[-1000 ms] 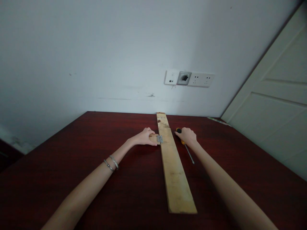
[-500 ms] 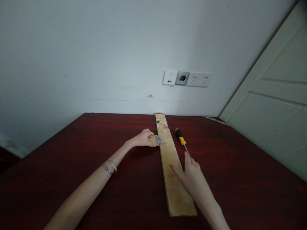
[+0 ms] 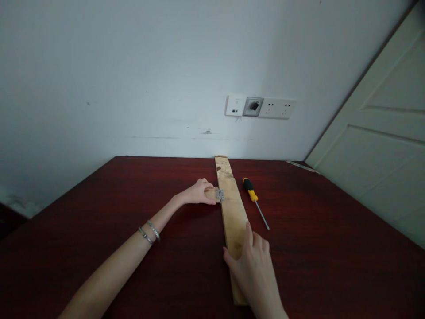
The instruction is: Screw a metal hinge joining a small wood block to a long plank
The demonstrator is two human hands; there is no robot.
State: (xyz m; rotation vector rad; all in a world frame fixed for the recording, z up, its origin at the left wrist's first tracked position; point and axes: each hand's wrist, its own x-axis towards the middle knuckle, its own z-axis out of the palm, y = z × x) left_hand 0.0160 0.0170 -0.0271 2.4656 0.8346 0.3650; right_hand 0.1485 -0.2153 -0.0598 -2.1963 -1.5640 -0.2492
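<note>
Presently, I judge the step as steadying the work; the next move calls for even support. My left hand point(image 3: 196, 193) pinches the small pale wooden block point(image 3: 211, 193), silver metal hinge point(image 3: 220, 194) just right of this grip. My right hand point(image 3: 256, 261) straddles, clasp unclear, the long pale wooden plank point(image 3: 232, 204), reaching the dark-red worktop's point(image 3: 166, 270) far edge.

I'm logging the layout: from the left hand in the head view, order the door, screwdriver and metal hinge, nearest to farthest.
1. Metal hinge: just right of the left hand.
2. Screwdriver: right of the long board.
3. Door: far right.
</note>
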